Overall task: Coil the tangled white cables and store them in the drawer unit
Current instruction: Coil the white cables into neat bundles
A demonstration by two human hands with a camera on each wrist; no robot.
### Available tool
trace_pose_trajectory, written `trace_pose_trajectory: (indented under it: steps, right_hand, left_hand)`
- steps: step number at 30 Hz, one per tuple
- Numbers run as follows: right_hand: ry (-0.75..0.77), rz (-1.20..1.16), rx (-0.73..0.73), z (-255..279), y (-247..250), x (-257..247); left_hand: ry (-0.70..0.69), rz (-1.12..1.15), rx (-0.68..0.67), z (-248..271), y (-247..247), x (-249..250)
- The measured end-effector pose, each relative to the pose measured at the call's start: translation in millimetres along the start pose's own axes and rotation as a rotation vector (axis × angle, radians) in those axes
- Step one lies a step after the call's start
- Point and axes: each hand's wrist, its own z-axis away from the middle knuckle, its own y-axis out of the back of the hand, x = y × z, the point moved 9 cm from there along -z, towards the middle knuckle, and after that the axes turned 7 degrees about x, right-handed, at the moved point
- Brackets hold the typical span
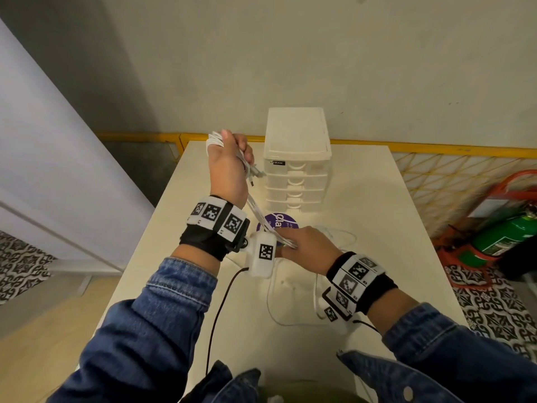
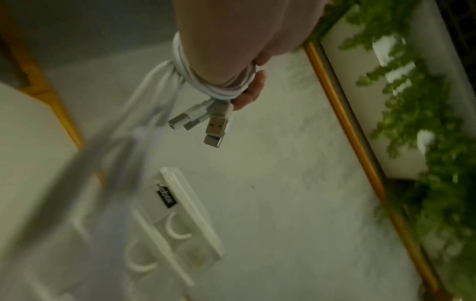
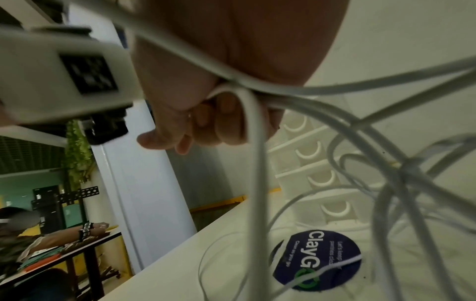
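Note:
My left hand (image 1: pixel 229 167) is raised above the table with white cables (image 1: pixel 215 141) wound round it; in the left wrist view the coil (image 2: pixel 206 85) wraps the hand and several plugs (image 2: pixel 213 124) dangle from it. From there a taut bundle of cables (image 1: pixel 260 215) runs down to my right hand (image 1: pixel 302 245), which grips the strands (image 3: pixel 239 89) low over the table. Loose white cable (image 1: pixel 290 309) trails on the table beneath. The white drawer unit (image 1: pixel 296 158) stands behind, its drawers closed.
The cream table (image 1: pixel 377 228) carries a round purple sticker (image 1: pixel 277 223) in front of the drawer unit. A dark wire (image 1: pixel 218 309) hangs from my left wrist camera. A yellow railing (image 1: pixel 436 148) and a green extinguisher (image 1: pixel 502 234) lie beyond the right edge.

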Motion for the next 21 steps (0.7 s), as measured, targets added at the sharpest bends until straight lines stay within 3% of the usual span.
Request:
trace_pose_trajectory:
  steps: [4,8,14,17,21]
  right_hand:
    - [0.055,-0.080,0.110,1.7,19.4,-13.1]
    - [0.101,-0.178,0.189,-2.9,55.8,-30.7]
    - [0.112,-0.265,0.272,-11.9,107.1,-18.3]
    - [0.125,-0.225,0.284,-18.0,111.9,-9.9]
    - [0.133,-0.203,0.343,-20.5,109.4,-5.0]
  left_hand:
    - [-0.111,-0.486,-0.193,8.7,-4.8,-14.6]
    - [0.076,-0.932,-0.556,37.4,-9.9,-58.3]
    - [0.526,-0.696,-0.889,88.2,-17.6,-77.4]
    - [0.496,-0.727,-0.940,99.4,-26.7,-74.8]
    - [0.465,-0.574,-0.880,98.1,-36.3,-63.9]
